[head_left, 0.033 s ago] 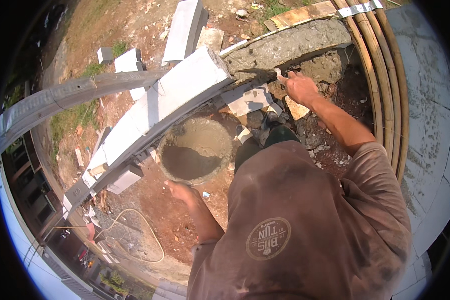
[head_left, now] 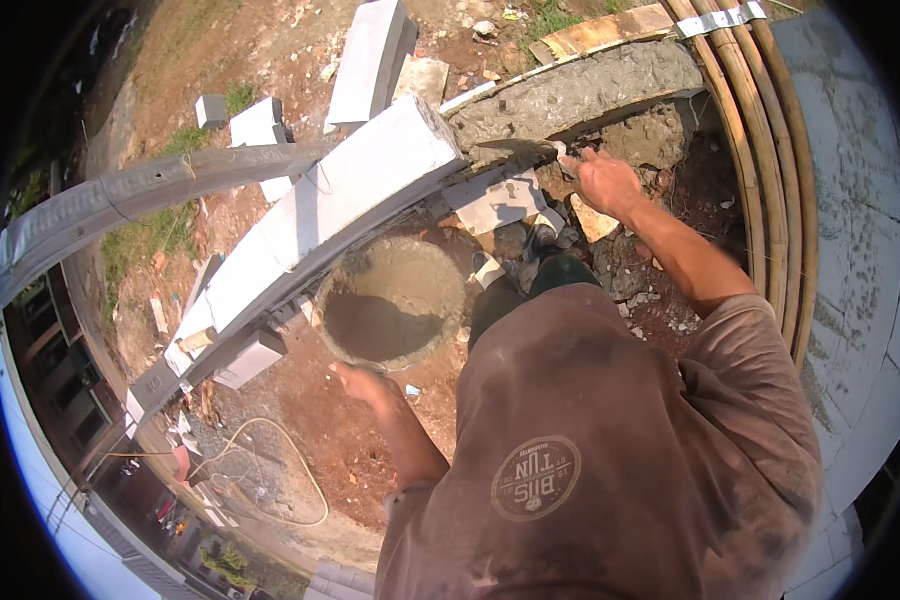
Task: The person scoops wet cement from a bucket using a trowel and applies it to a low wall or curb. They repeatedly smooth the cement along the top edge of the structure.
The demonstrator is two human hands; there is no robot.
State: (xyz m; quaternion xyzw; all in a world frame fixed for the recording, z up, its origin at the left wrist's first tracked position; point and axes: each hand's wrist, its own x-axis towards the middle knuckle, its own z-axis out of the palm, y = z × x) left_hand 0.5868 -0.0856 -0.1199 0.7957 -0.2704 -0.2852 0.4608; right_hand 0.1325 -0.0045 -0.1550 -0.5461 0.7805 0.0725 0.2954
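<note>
My right hand [head_left: 610, 185] is closed round the handle of a trowel. The dark trowel blade [head_left: 515, 148] lies against the near edge of a wet grey mortar bed [head_left: 580, 95] on top of the low wall. Adjoining the bed on the left is a row of white blocks [head_left: 320, 200]. Below the wall sits a round tub [head_left: 390, 352] with mortar in it. My left hand [head_left: 368, 388] hangs just beside the tub's near rim, fingers apart, holding nothing visible.
Bamboo poles [head_left: 765, 180] strapped together stand at the right. A long beam [head_left: 160, 185] crosses over the blocks at the left. Loose white blocks [head_left: 370, 60] lie beyond the wall. A pale hose [head_left: 305, 460] curls on the ground, and rubble [head_left: 625, 270] lies near my feet.
My right hand and the trowel have shifted very slightly right and nearer to me. My left hand has stayed in place.
</note>
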